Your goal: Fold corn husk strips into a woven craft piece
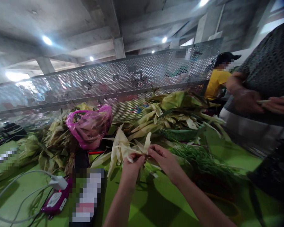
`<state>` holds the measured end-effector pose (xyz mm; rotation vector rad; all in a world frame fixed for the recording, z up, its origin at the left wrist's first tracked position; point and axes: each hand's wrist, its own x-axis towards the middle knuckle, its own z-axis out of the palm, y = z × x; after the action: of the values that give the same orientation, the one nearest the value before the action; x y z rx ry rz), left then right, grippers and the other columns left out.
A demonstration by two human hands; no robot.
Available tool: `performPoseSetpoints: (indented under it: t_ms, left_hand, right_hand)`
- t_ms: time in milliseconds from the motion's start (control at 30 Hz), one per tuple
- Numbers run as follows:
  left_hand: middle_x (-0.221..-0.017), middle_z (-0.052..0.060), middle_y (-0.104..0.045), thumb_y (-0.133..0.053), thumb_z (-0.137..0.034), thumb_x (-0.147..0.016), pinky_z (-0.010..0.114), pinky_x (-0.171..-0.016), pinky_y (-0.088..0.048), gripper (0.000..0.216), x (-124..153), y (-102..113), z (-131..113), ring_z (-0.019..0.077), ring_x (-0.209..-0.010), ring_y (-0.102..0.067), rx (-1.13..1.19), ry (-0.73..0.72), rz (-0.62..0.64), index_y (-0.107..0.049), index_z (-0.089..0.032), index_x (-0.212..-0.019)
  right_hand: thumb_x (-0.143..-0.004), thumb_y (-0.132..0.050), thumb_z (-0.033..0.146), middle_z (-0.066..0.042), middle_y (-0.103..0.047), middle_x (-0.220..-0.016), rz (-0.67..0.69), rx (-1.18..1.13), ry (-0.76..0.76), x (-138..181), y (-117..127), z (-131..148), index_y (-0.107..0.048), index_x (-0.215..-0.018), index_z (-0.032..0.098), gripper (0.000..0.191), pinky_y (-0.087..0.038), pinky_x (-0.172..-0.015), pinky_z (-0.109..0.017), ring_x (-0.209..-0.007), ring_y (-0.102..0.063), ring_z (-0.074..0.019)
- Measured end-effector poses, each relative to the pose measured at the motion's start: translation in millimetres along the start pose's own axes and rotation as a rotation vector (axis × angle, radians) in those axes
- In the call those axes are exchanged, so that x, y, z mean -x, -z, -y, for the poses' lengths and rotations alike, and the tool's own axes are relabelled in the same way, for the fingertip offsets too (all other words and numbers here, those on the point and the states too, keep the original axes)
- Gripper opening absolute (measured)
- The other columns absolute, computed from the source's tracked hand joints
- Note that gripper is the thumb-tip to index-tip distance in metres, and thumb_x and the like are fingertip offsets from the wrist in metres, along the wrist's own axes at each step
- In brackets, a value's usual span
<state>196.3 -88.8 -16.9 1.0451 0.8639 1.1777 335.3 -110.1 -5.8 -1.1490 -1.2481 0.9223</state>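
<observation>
Pale, dry corn husks [119, 143] fan out from between my hands above the green table [123, 214]. My left hand [133, 164] is closed on the gathered base of the husks. My right hand [165, 159] pinches the same bunch from the right, fingertips close to the left thumb. A narrow husk strip [147, 142] stands up beside the right fingertips. What lies between the fingers is partly hidden. To the right of my right hand is a heap of thin green strands [203, 157].
Behind are a husk pile [172, 110] over a green basket [180, 135], a pink plastic bag [92, 126] and a perforated metal screen [85, 85]. A purple power strip [58, 198] with cables lies at left. At right stands a person [269, 69], hands holding something pale.
</observation>
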Motion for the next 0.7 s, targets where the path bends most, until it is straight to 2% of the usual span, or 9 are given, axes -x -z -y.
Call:
performPoseSetpoints:
  t_ms: [100, 167, 267, 333, 367, 467, 533, 600, 700]
  left_hand:
    - [-0.065, -0.001, -0.061, -0.081, -0.039, -0.064, 0.022, -0.061, -0.042, 0.029, -3.1, 4.8, -0.4, 0.0115, -0.061, -0.054, 0.070, -0.060, -0.104, -0.067, -0.015, -0.073]
    - [-0.066, -0.002, -0.059, -0.078, -0.038, -0.068, 0.022, -0.062, -0.042, 0.025, -4.6, 6.8, -0.5, 0.0119, -0.064, -0.054, 0.086, -0.104, -0.158, -0.066, -0.017, -0.073]
    - [-0.067, 0.000, -0.061, -0.074, -0.036, -0.072, 0.025, -0.066, -0.043, 0.020, -5.4, 6.4, -0.8, 0.0143, -0.067, -0.054, -0.049, -0.143, -0.192, -0.067, -0.017, -0.073]
    - [-0.069, 0.002, -0.063, -0.075, -0.033, -0.071, 0.027, -0.069, -0.044, 0.017, -4.1, 3.7, 0.0, 0.0167, -0.070, -0.056, -0.141, -0.189, -0.151, -0.068, -0.018, -0.074]
    - [-0.071, 0.003, -0.064, -0.075, -0.032, -0.070, 0.028, -0.070, -0.044, 0.016, -2.8, 1.6, 1.3, 0.0177, -0.071, -0.056, -0.130, -0.216, -0.113, -0.069, -0.018, -0.075]
    - [-0.076, 0.003, -0.063, -0.069, -0.039, -0.076, 0.029, -0.069, -0.046, 0.019, 1.8, -5.6, 8.9, 0.0180, -0.072, -0.057, 0.097, -0.246, 0.002, -0.067, -0.020, -0.075]
    - [-0.074, 0.002, -0.059, -0.066, -0.041, -0.078, 0.028, -0.066, -0.045, 0.022, 4.4, -9.2, 14.6, 0.0169, -0.069, -0.055, 0.207, -0.235, 0.030, -0.063, -0.019, -0.073]
    - [-0.072, 0.003, -0.058, -0.067, -0.036, -0.078, 0.029, -0.066, -0.045, 0.021, 5.7, -10.2, 17.9, 0.0168, -0.068, -0.054, 0.138, -0.247, 0.036, -0.062, -0.018, -0.070]
    - [-0.077, 0.006, -0.062, -0.063, -0.031, -0.081, 0.030, -0.074, -0.044, 0.017, 4.9, -6.7, 17.1, 0.0194, -0.077, -0.056, -0.089, -0.361, 0.059, -0.065, -0.016, -0.072]
  right_hand:
    - [-0.076, -0.067, 0.041, 0.001, -0.058, -0.065, 0.089, 0.020, -0.017, -0.4, -4.4, -6.9, -0.060, -0.074, 0.019, 0.023, -0.043, -0.058, -0.028, -0.060, -0.052, -0.0155]
    - [-0.077, -0.065, 0.034, 0.001, -0.058, -0.064, 0.133, 0.131, 0.021, 0.6, -6.0, -9.3, -0.059, -0.071, 0.019, 0.017, -0.043, -0.058, -0.029, -0.060, -0.053, -0.0162]
    - [-0.079, -0.062, 0.023, -0.004, -0.064, -0.080, 0.027, 0.378, 0.201, 6.3, -5.6, -2.3, -0.065, -0.081, 0.020, 0.005, -0.047, -0.071, -0.033, -0.075, -0.058, -0.0205]
    - [-0.082, -0.060, 0.020, -0.005, -0.064, -0.090, -0.020, 0.469, 0.316, 12.5, -5.8, 8.7, -0.067, -0.093, 0.021, 0.013, -0.047, -0.077, -0.034, -0.084, -0.059, -0.0215]
    - [-0.083, -0.060, 0.019, -0.005, -0.063, -0.094, 0.009, 0.478, 0.354, 15.8, -6.8, 14.5, -0.068, -0.097, 0.022, 0.016, -0.048, -0.079, -0.034, -0.087, -0.059, -0.0214]
    - [-0.082, -0.062, 0.013, -0.005, -0.063, -0.104, 0.141, 0.494, 0.401, 24.1, -13.4, 26.5, -0.065, -0.112, 0.026, 0.033, -0.048, -0.083, -0.033, -0.095, -0.059, -0.0209]
    - [-0.079, -0.061, 0.008, -0.005, -0.062, -0.104, 0.155, 0.527, 0.416, 27.0, -18.5, 27.6, -0.064, -0.116, 0.026, 0.041, -0.047, -0.083, -0.033, -0.095, -0.058, -0.0210]
    - [-0.080, -0.058, 0.006, -0.005, -0.062, -0.101, 0.141, 0.547, 0.451, 28.1, -22.1, 25.0, -0.066, -0.110, 0.025, 0.036, -0.047, -0.081, -0.033, -0.093, -0.058, -0.0208]
    - [-0.083, -0.057, 0.008, -0.005, -0.064, -0.092, 0.127, 0.555, 0.540, 28.8, -24.7, 20.5, -0.067, -0.091, 0.022, 0.019, -0.045, -0.079, -0.033, -0.090, -0.057, -0.0212]
